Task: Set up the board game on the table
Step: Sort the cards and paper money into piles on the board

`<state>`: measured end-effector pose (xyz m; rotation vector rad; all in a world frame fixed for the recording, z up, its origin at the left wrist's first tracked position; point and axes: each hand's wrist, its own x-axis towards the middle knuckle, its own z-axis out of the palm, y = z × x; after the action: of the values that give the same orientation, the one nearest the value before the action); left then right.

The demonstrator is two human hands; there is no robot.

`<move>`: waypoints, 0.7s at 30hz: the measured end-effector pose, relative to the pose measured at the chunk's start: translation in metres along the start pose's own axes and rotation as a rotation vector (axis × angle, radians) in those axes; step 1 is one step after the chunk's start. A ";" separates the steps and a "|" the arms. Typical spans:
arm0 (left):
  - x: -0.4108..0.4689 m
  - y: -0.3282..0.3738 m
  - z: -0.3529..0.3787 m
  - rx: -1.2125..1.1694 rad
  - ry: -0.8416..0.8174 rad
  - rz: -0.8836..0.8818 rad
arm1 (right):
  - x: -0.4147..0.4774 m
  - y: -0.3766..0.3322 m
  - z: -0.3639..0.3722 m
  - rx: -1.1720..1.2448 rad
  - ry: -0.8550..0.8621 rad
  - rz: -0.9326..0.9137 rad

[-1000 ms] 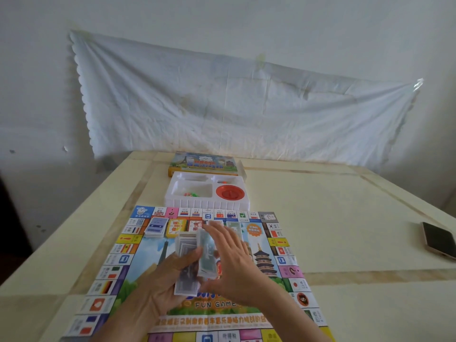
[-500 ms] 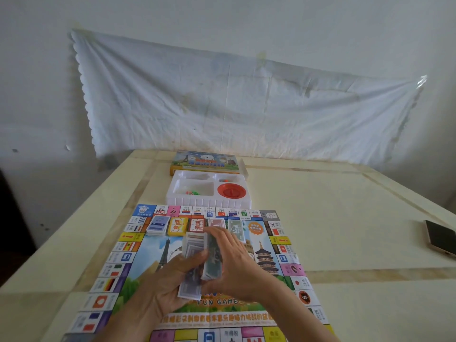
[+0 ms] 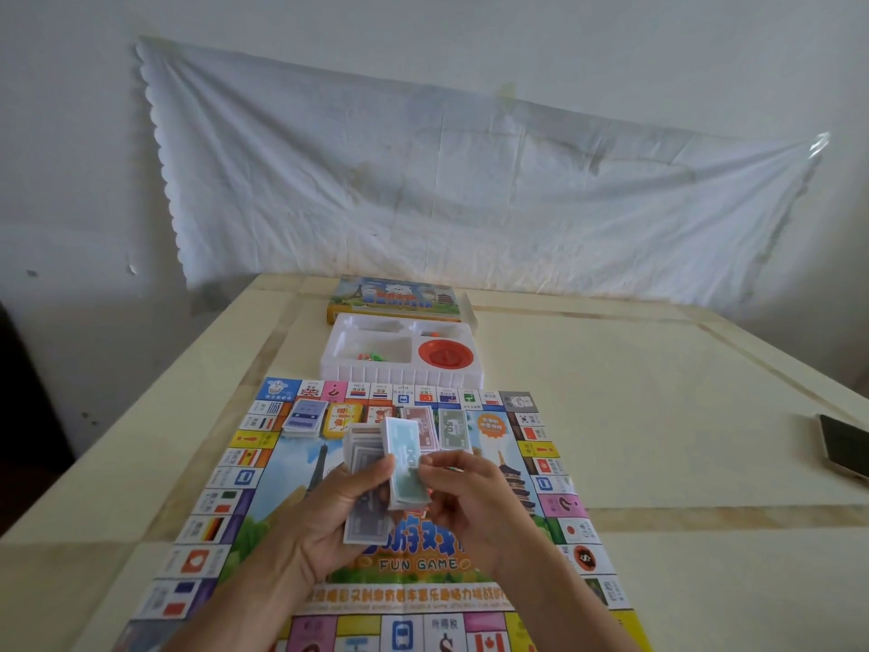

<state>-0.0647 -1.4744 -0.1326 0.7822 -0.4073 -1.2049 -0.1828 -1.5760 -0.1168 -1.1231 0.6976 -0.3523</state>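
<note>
The colourful game board lies flat on the table in front of me. Above its middle my left hand grips a stack of grey play money. My right hand pinches a pale blue-green bundle of notes, tilted up beside the grey stack. Along the board's far side lie a blue card stack, a yellow card stack, a pink note pile and a green note pile.
A white plastic tray with a red spinner and small pieces stands just beyond the board. Behind it lies the game box. A phone rests at the table's right edge. A white cloth hangs on the wall.
My right hand has drawn the blue-green bundle apart from the grey stack and its fingers have curled around it. Both hands sit slightly lower over the board.
</note>
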 end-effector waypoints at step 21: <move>0.024 0.013 -0.032 -0.082 0.095 -0.052 | 0.079 -0.049 -0.082 -0.377 0.617 0.066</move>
<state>-0.0268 -1.4847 -0.1471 0.7792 -0.2594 -1.2205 -0.1750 -1.6995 -0.1192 -1.3534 1.3844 -0.5339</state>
